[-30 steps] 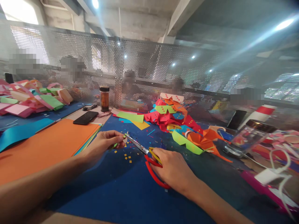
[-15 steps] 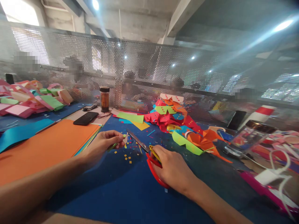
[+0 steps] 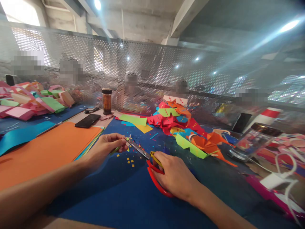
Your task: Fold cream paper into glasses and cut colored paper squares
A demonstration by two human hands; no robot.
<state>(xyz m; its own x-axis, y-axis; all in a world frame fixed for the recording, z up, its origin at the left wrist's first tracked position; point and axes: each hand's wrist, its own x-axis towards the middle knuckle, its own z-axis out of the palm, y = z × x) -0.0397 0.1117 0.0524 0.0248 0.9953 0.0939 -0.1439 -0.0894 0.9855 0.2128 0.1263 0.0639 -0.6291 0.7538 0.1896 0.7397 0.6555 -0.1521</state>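
Between the thumb and fingers of my left hand (image 3: 108, 144) is a small strip of green paper (image 3: 116, 149), mostly hidden by the fingers. My right hand (image 3: 173, 173) is wrapped round the handles of a pair of scissors (image 3: 138, 149), red on one loop and yellow on the other. The scissor blades point left, and their tips reach the fingertips of my left hand at the strip. Beneath the blades, small yellow paper squares (image 3: 129, 161) and other coloured bits lie scattered on the blue tabletop (image 3: 107, 197).
Orange sheets (image 3: 47, 152) and a black phone (image 3: 87, 121) lie left. A jar (image 3: 107, 101) of brown liquid stands behind. Dotted paper shapes (image 3: 166, 119) are heaped right of centre, near a glass jar (image 3: 254, 141) and white cable (image 3: 286, 171). A perforated metal screen (image 3: 147, 70) runs across the back.
My right hand has moved the scissors slightly left, and the blade tips have come to my left fingertips. The blades look more closed now. My left hand has barely moved.
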